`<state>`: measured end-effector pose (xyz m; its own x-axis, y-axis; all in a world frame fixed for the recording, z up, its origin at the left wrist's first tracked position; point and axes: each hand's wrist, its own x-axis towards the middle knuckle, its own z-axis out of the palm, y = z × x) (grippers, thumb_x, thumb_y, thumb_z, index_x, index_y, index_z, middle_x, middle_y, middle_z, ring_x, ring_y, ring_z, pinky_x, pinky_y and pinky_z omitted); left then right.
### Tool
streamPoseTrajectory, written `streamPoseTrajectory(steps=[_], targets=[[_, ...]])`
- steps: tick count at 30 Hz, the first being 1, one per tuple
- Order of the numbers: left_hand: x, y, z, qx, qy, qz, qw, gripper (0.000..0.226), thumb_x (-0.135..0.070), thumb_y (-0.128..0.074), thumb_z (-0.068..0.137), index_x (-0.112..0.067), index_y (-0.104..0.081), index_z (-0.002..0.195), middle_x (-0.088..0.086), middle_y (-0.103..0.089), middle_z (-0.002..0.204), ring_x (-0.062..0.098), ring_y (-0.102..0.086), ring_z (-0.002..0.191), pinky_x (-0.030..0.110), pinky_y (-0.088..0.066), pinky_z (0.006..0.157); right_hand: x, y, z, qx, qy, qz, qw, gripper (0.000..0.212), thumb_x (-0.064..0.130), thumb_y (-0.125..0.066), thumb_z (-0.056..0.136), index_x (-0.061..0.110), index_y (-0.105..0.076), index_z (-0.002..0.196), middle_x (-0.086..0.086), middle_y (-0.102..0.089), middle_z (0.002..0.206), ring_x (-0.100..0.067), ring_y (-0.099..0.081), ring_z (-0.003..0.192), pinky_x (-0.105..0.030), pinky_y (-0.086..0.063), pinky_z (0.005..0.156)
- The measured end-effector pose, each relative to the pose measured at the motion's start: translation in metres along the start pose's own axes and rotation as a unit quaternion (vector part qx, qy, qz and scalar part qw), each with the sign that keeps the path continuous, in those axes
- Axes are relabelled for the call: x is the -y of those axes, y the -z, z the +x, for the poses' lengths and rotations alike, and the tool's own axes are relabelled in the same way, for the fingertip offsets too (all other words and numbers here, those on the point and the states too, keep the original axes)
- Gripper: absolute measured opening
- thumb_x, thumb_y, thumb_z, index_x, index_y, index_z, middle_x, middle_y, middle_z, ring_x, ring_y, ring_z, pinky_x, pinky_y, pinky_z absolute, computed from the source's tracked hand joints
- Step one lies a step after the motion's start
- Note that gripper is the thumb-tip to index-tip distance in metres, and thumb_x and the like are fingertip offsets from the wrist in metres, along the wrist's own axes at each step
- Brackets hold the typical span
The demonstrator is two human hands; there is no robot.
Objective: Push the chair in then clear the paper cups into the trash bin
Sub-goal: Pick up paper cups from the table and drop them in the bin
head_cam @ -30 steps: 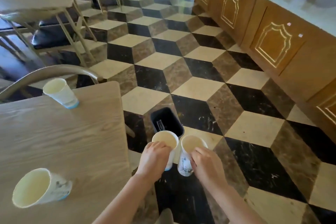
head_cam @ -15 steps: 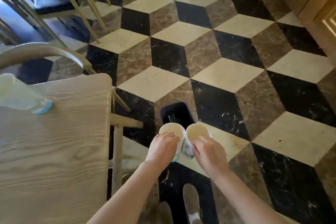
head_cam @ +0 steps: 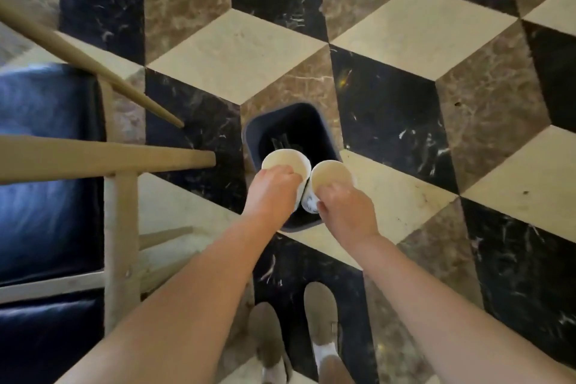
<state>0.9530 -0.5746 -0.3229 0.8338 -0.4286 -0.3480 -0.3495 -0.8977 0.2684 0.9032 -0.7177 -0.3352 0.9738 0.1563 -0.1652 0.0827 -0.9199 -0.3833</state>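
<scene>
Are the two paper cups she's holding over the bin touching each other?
Touching. In the head view, the left cup and the right cup meet at their rims with no floor or bin showing between them, held side by side above the trash bin.

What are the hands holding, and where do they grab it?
Each hand holds a paper cup at its rim: left hand the left cup, right hand the right cup, above the trash bin.

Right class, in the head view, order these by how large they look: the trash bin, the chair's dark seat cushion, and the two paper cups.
1. Dark seat cushion: largest, though nearer the camera.
2. Trash bin.
3. Left paper cup and right paper cup: alike, unranked.
</scene>
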Motion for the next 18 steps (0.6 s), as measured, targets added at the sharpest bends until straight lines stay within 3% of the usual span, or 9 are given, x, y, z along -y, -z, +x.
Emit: streamPoseTrajectory(steps=[5, 8, 11, 15, 18], targets=[[0.003, -0.024, 0.01, 0.007, 0.053, 0.015, 0.998, 0.026, -0.015, -0.054, 0.088, -0.016, -0.063, 0.111, 0.003, -0.065, 0.104, 0.023, -0.056, 0.095, 0.035, -0.043, 0.082, -0.015, -0.023, 0.01, 0.05, -0.008, -0.013, 0.999, 0.025, 0.027, -0.061, 0.088, 0.01, -0.065, 0.105, -0.008, -0.066, 0.098, -0.025, -0.062, 0.084, -0.036, -0.055, 0.068], [-0.002, -0.021, 0.004, 0.01, 0.049, 0.01, 0.999, 0.023, -0.016, -0.055, 0.089, -0.017, -0.064, 0.11, 0.003, -0.065, 0.1, 0.021, -0.058, 0.091, 0.033, -0.045, 0.078, -0.017, -0.023, 0.009, 0.053, -0.009, -0.026, 0.998, 0.027, 0.034, -0.059, 0.089, 0.015, -0.065, 0.107, -0.005, -0.066, 0.103, -0.02, -0.061, 0.09, -0.03, -0.054, 0.072], [-0.008, -0.007, -0.008, 0.008, 0.054, -0.006, 0.999, 0.027, -0.023, -0.054, 0.09, -0.02, -0.061, 0.116, 0.001, -0.064, 0.107, 0.02, -0.057, 0.098, 0.033, -0.043, 0.084, -0.012, -0.012, 0.003, 0.057, -0.013, -0.026, 0.998, 0.029, 0.036, -0.059, 0.089, 0.015, -0.064, 0.109, -0.005, -0.066, 0.106, -0.02, -0.059, 0.095, -0.03, -0.053, 0.075], [-0.025, 0.04, -0.032, 0.02, 0.078, 0.007, 0.997, 0.038, -0.033, -0.049, 0.093, -0.022, -0.047, 0.13, -0.001, -0.058, 0.125, 0.018, -0.051, 0.115, 0.034, -0.036, 0.098, 0.007, 0.034, -0.006, 0.065, -0.003, -0.03, 0.997, 0.032, 0.038, -0.056, 0.09, 0.018, -0.06, 0.114, -0.003, -0.064, 0.109, -0.019, -0.057, 0.098, -0.028, -0.05, 0.079], [-0.041, 0.102, -0.065, -0.016, 0.087, -0.009, 0.996, 0.042, -0.034, -0.047, 0.094, -0.022, -0.042, 0.134, -0.001, -0.055, 0.13, 0.017, -0.047, 0.12, 0.035, -0.032, 0.102, 0.034, 0.101, -0.013, 0.058, 0.017, -0.027, 0.998, 0.034, 0.034, -0.056, 0.09, 0.019, -0.057, 0.12, -0.003, -0.063, 0.114, -0.021, -0.056, 0.101, -0.032, -0.049, 0.083]])
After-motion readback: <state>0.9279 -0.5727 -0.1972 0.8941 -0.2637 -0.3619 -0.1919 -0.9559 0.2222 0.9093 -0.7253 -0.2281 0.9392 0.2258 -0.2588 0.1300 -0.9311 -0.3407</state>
